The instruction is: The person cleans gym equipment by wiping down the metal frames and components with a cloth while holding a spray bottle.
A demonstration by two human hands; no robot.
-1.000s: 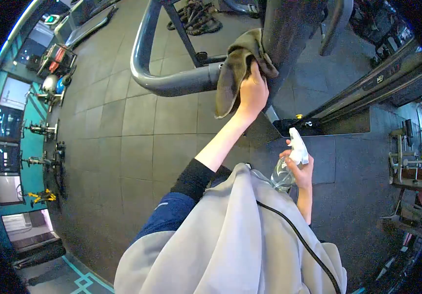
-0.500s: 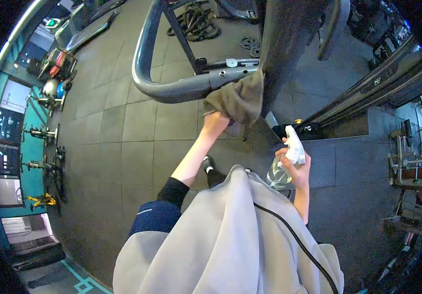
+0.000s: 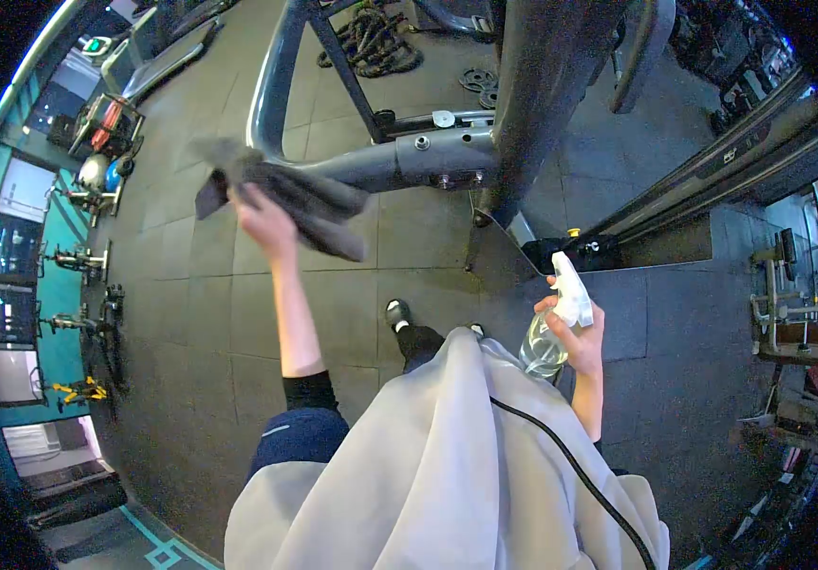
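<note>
Bunched in the left hand (image 3: 269, 233) is a dark grey cloth (image 3: 319, 201), the fingers looking curled into the fabric, though blur hides how tightly; the right hand (image 3: 584, 344) is wrapped around a clear spray bottle (image 3: 544, 350).

Dark floor tiles (image 3: 266, 313) spread beneath everything. At the top stands a thick grey post (image 3: 546, 85), and to its right a long dark rail (image 3: 703, 161) slants away. Joined to the post on the left is a curved bar (image 3: 409, 163). A pale grey garment (image 3: 447, 475) covers the person's body. Beyond the bar, thick black rope (image 3: 371, 43) lies heaped on the floor.

The cloth is at the bar's left-hand bend, hiding part of it; whether it presses on the metal cannot be told. Well apart from it, the bottle is held near the person's body, its white trigger head (image 3: 572, 294) uppermost. One dark shoe (image 3: 396, 312) shows between the hands. Near the foot of the post is a small yellow knob (image 3: 574, 233).
</note>
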